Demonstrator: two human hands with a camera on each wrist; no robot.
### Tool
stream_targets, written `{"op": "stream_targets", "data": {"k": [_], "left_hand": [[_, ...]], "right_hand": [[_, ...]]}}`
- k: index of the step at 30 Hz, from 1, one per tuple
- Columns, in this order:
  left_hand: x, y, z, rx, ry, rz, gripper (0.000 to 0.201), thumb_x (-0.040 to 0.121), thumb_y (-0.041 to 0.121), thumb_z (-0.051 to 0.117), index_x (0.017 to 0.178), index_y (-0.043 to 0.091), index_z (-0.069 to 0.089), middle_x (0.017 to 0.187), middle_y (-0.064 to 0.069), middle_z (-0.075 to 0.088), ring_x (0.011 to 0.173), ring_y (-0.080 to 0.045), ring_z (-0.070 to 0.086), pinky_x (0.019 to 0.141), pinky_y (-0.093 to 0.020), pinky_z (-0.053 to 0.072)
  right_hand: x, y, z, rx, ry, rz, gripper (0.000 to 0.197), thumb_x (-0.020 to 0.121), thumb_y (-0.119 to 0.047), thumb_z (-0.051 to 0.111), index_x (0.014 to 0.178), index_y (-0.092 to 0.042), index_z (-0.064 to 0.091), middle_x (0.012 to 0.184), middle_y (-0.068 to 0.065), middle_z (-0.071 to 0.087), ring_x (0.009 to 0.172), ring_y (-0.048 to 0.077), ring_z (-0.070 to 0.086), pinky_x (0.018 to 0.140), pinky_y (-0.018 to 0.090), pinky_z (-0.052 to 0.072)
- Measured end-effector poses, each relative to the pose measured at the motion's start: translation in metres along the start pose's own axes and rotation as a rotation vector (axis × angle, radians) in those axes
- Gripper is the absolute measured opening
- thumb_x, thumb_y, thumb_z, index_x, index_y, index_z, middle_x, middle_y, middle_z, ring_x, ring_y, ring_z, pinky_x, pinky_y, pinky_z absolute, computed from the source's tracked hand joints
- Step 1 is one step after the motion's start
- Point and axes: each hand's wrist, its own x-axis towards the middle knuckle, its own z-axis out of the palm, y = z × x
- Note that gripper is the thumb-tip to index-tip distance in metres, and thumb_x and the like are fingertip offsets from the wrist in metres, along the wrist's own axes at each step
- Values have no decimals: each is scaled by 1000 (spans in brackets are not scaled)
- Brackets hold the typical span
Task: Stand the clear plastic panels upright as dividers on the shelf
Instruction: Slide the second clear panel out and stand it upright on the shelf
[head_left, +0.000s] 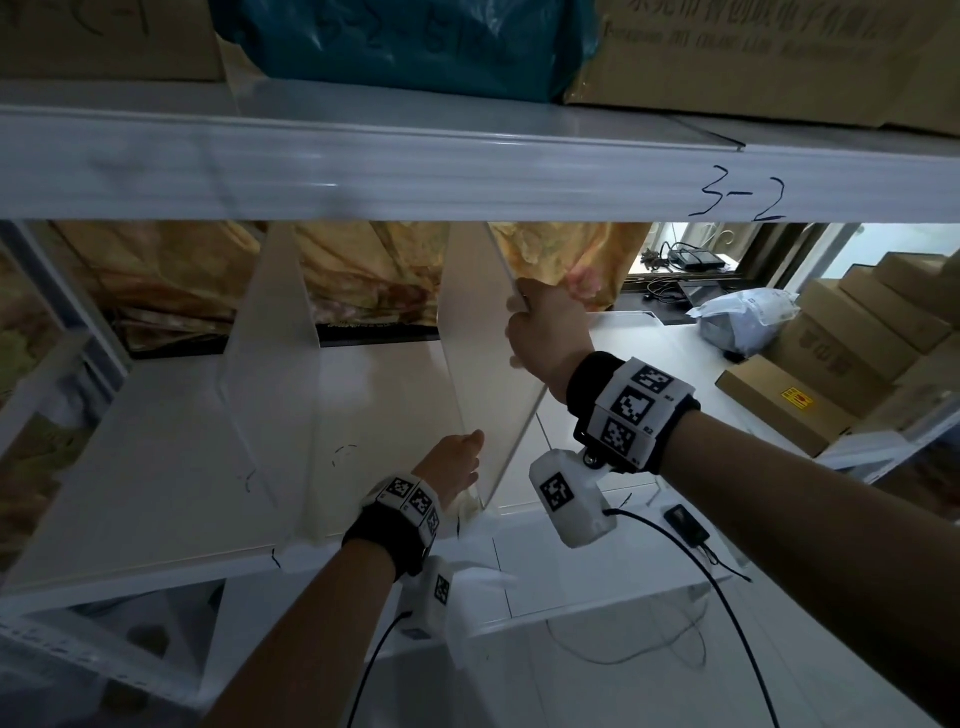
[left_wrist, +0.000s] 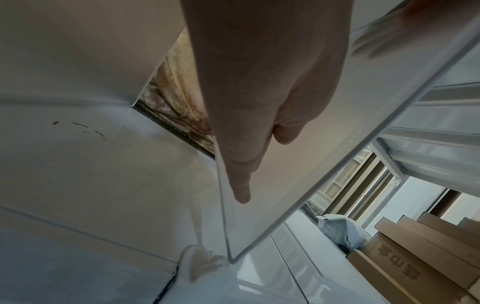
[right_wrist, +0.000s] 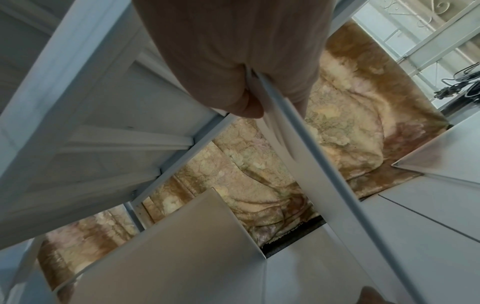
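Observation:
A clear plastic panel (head_left: 483, 374) leans to the right on the white shelf board (head_left: 156, 467), its lower front corner near a whitish putty lump (left_wrist: 200, 259). My right hand (head_left: 535, 317) grips the panel's upper edge (right_wrist: 324, 164) between thumb and fingers (right_wrist: 241, 102). My left hand (head_left: 457, 460) lies low against the panel's face near the front edge. Through the plastic its index finger (left_wrist: 242, 191) shows straight. Another clear panel (head_left: 270, 364) stands upright to the left. A third panel (head_left: 623, 314) lies at the back right.
The upper shelf beam marked "3-2" (head_left: 743, 200) runs close above the panels. Patterned fabric (head_left: 363, 280) hangs behind the shelf. Cardboard boxes (head_left: 841, 364) and a grey bag (head_left: 743, 317) sit at the right. A small black device (head_left: 685, 522) with a cable lies near the front edge.

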Motion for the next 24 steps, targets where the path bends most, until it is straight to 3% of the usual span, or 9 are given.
{"op": "stream_targets", "data": {"k": [9,11,13,15,16,17,18,20,24], "left_hand": [[3,-3,-3,55,10,23,28,99,32,41,75,18,44,72,3,34,65,-10,37,69,-21,42],[1,-2,-3,76,23,18,29,99,32,41,74,18,43,71,3,35,66,-9,38,71,-20,43],[-1,-1,-3,114,21,15,28,99,36,40,86,13,49,73,4,36,70,-10,42,75,-22,44],[-4,6,-1,147,13,37,42,99,42,39,123,10,49,86,1,49,92,-17,51,91,-29,45],[-4,11,0,149,20,55,54,99,45,39,139,10,41,105,-2,56,108,-21,51,100,-33,43],[-4,17,2,142,23,69,62,98,48,38,146,9,32,130,-6,52,124,-23,47,107,-35,40],[-6,27,3,124,18,85,66,97,49,38,149,10,27,147,-6,41,134,-24,40,111,-37,37],[-11,47,4,50,-3,126,69,96,51,39,150,12,23,156,-5,28,140,-25,33,113,-41,34],[-16,91,-6,-134,-51,235,60,96,51,42,146,20,37,153,-5,35,138,-29,37,109,-46,39]], "right_hand": [[-6,-6,5,-42,-17,-46,34,79,5,33,105,5,55,111,25,60,80,45,62,73,55,55],[-6,-7,5,-76,-25,-53,31,81,6,33,105,4,53,113,24,61,81,43,63,73,49,56],[-6,-7,5,-120,-27,-65,33,83,6,34,112,2,52,118,21,61,88,41,63,72,42,55],[-6,-9,6,-143,-46,-79,41,85,6,34,123,-1,47,124,21,59,92,41,64,72,39,54],[-6,-11,6,-158,-65,-80,46,86,6,34,130,-3,43,126,20,58,95,41,63,74,40,54],[-5,-13,7,-176,-87,-74,50,87,5,34,137,-5,38,130,20,56,99,40,62,77,42,55],[-4,-15,8,-189,-105,-61,53,88,3,35,141,-7,34,133,19,54,103,40,61,81,43,55],[-1,-18,10,-191,-122,-26,53,89,2,35,141,-9,33,135,18,52,107,40,59,80,45,56],[4,-23,11,-232,-135,5,49,88,1,39,137,-7,37,133,20,53,114,38,55,79,39,54]]}}
